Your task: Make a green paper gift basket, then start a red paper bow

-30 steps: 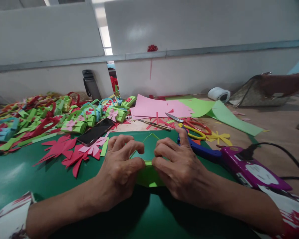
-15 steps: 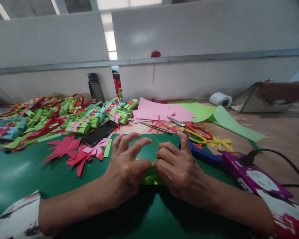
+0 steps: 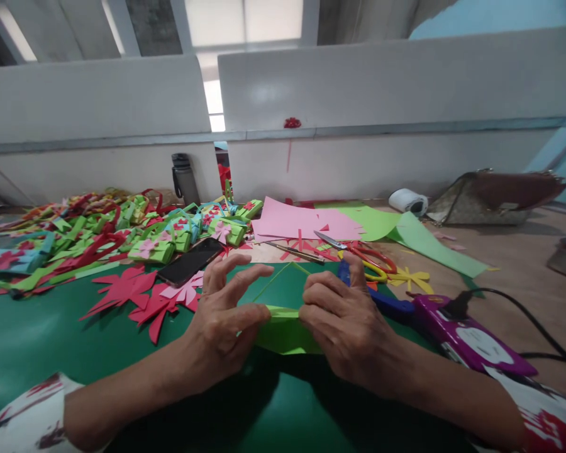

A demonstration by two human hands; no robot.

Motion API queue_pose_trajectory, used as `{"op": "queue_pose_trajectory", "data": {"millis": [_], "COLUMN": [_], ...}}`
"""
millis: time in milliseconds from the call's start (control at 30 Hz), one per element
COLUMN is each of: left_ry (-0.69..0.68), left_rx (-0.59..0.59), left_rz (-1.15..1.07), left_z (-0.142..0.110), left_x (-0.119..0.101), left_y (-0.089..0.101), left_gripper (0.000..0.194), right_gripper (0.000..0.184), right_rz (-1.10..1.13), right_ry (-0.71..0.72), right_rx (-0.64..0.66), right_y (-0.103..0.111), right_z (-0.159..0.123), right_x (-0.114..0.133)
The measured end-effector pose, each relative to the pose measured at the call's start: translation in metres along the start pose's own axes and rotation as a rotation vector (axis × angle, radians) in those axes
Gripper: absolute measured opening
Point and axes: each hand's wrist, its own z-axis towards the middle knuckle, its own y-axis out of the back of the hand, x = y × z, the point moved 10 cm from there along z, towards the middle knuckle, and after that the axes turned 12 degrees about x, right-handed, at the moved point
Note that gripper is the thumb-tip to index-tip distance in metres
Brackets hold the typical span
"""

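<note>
Between my hands is a folded piece of light green paper (image 3: 285, 330), held above the green mat (image 3: 202, 409). My left hand (image 3: 231, 321) pinches its left end between thumb and fingers, with the index finger raised and curved. My right hand (image 3: 342, 321) grips the right end, its fingers curled and pressed together. The paper's upper edge runs straight between the two thumbs, and a thin green corner rises behind it. Parts of the paper are hidden by my fingers.
Left lie red paper flowers (image 3: 125, 290), a black phone (image 3: 191, 261) and a heap of small green and blue paper bags (image 3: 155, 248). Ahead are pink sheets (image 3: 287, 221), scissors (image 3: 375, 255) and a craft knife (image 3: 302, 251). At right sit a blue glue gun (image 3: 391, 305) and a purple power strip (image 3: 471, 340).
My hands have moved apart along the paper's edge, so more of the green paper shows between them. The head view has tilted up slightly.
</note>
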Motion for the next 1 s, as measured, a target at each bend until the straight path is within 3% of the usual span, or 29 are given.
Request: {"op": "queue_pose_trajectory", "data": {"millis": [433,1000], "left_ry": [-0.044,-0.076], "left_rx": [-0.018,0.025], "left_rz": [-0.028,0.013], "left_z": [-0.008,-0.009], "left_x": [0.007,0.009], "left_y": [0.006,-0.005], "left_gripper": [0.020,0.020], "right_gripper": [0.023,0.025], "right_rz": [-0.005,-0.034], "right_ry": [-0.010,-0.032], "right_rx": [-0.001,0.002], "right_y": [0.003,0.003], "right_z": [-0.002,-0.002], "right_x": [-0.005,-0.011]}}
